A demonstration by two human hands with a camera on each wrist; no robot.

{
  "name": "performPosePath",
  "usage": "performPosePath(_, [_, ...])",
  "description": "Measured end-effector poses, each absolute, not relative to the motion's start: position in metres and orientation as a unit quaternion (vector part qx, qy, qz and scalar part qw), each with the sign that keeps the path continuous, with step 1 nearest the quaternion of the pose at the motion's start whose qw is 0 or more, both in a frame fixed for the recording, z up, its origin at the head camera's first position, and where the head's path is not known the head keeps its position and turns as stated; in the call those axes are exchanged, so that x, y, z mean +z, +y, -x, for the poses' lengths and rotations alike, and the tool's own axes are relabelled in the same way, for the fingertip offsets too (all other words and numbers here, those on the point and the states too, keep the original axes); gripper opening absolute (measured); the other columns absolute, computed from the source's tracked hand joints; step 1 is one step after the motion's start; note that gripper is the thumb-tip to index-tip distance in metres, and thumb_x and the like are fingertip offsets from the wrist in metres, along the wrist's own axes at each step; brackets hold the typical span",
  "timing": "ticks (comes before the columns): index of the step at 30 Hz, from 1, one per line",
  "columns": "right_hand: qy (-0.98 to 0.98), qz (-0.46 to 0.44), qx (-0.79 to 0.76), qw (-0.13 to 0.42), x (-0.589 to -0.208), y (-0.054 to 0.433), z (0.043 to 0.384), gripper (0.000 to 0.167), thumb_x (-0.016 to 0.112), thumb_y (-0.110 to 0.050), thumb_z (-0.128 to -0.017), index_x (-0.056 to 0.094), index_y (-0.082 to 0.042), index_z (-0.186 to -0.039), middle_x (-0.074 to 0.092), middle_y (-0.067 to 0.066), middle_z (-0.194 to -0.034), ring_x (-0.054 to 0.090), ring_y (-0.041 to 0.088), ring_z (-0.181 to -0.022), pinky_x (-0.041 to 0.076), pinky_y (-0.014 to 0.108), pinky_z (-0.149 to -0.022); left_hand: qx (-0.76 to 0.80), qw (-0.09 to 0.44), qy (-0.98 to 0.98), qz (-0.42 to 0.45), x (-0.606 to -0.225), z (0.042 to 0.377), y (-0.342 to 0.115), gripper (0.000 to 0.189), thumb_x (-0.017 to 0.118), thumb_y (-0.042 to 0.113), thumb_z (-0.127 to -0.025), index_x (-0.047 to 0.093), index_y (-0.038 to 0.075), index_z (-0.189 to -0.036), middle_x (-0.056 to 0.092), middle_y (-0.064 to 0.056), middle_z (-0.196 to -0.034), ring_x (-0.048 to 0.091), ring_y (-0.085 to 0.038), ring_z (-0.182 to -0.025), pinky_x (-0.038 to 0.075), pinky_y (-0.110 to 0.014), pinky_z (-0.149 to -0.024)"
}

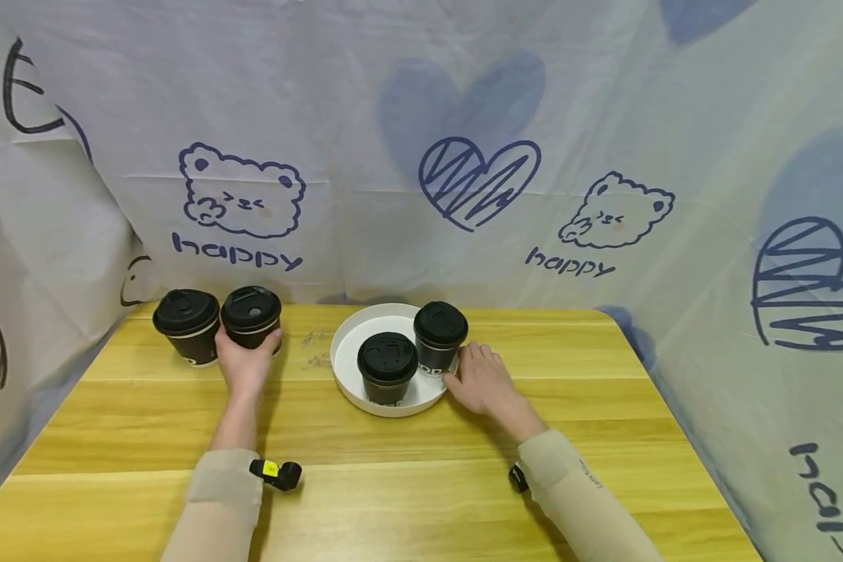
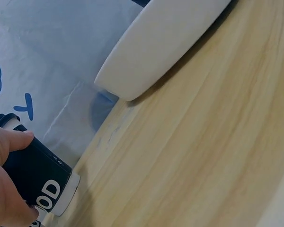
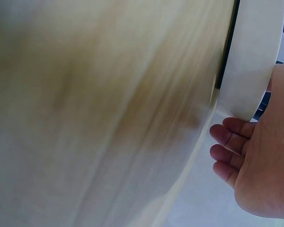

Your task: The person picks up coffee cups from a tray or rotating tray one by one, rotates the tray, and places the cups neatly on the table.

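My left hand (image 1: 246, 365) grips a black lidded paper coffee cup (image 1: 251, 308) at the left of the table. The left wrist view shows thumb and fingers around the upright cup's dark side, above its white base (image 2: 67, 196). Immediately left of it stands another black lidded coffee cup (image 1: 190, 332). A round white tray (image 1: 347, 381) holds two more such cups, one in front (image 1: 388, 367) and one behind to the right (image 1: 440, 332). At the tray's right rim my right hand (image 1: 483, 381) pinches the wall, thumb inside, other fingers curled outside.
The wooden table (image 1: 407, 484) ends at the back against a white cloth (image 1: 365, 226) printed with bears and hearts. More cloth hangs along both sides. A small black camera (image 1: 277, 474) is strapped at the left sleeve.
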State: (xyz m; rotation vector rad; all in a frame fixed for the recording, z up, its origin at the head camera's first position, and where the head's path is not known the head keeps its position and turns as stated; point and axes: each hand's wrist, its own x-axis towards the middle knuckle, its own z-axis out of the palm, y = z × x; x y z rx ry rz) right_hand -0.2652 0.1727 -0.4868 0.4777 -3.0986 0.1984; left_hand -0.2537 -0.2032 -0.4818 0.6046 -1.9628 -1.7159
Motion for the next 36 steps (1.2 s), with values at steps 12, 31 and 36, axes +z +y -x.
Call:
performPosePath(12, [-0.986, -0.151, 0.065, 0.003, -0.487, 0.172, 0.264, 0.053, 0.05, -0.043, -0.101, 0.052, 0.003, -0.127, 0.049, 0.013, -0.11, 0.045, 0.032, -0.106, 0.042, 0.042, -0.089, -0.662, 0.205, -0.675, -0.255, -0.473, 0.235, -0.194, 0.098, 0.078, 0.014, -0.091, 0.014, 0.004, -0.164, 0.021, -0.016, -0.17, 0.02, -0.029, -0.157, 0.02, -0.039, -0.128])
performPosePath(31, [-0.986, -0.151, 0.075, -0.002, -0.487, 0.174, 0.265, 0.055, 0.049, -0.044, -0.1, 0.053, 0.003, -0.128, 0.05, 0.012, -0.111, 0.046, 0.033, -0.108, 0.042, 0.044, -0.09, -0.609, 0.357, -0.674, -0.218, -0.456, 0.212, -0.164, 0.1, 0.08, 0.011, -0.09, 0.014, 0.007, -0.164, 0.016, -0.01, -0.17, 0.019, -0.019, -0.156, 0.015, -0.023, -0.124])
performPosePath(36, [-0.986, -0.15, 0.072, -0.001, -0.487, 0.174, 0.265, 0.057, 0.048, -0.045, -0.1, 0.052, 0.004, -0.131, 0.051, 0.013, -0.114, 0.046, 0.033, -0.11, 0.042, 0.043, -0.092, -0.575, 0.409, -0.688, -0.173, -0.452, 0.214, -0.151, 0.098, 0.079, 0.006, -0.088, 0.016, 0.003, -0.163, 0.017, -0.015, -0.169, 0.019, -0.019, -0.155, 0.015, -0.025, -0.126])
